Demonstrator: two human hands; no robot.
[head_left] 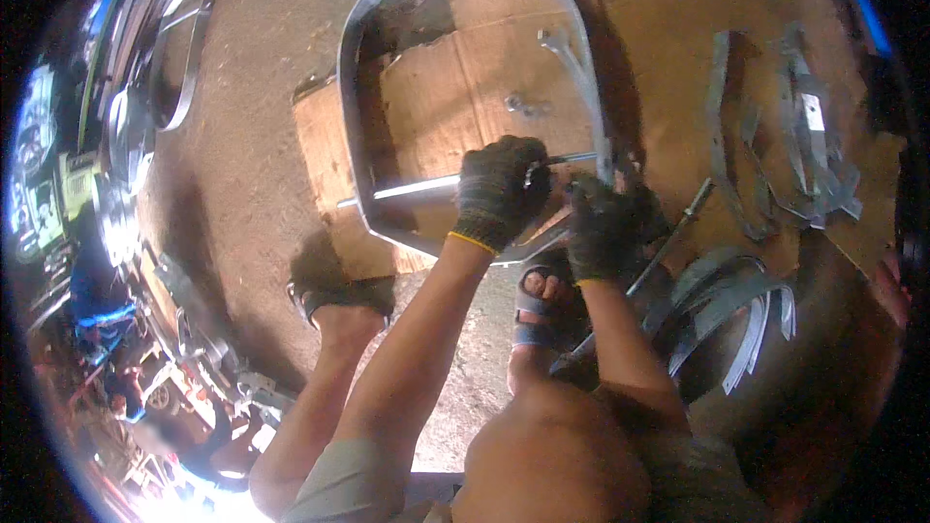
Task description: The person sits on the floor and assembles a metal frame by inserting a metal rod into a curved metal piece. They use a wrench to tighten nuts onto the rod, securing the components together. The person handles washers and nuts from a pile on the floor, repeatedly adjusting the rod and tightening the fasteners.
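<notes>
A curved band of shiny sheet metal stands on edge on flattened cardboard, forming a rounded loop. A thin metal rod spans its near side. My left hand, in a dark knit glove, grips this rod near its right end. My right hand, also gloved, closes on the band's right edge where the rod meets it. A wrench leans inside the loop, with a small fitting lying on the cardboard beside it.
Cut metal strips lie at the right, curved metal pieces near my right knee. A long rod lies by my right hand. My sandalled feet rest on dirt floor. Shiny metal rims are stacked at the left.
</notes>
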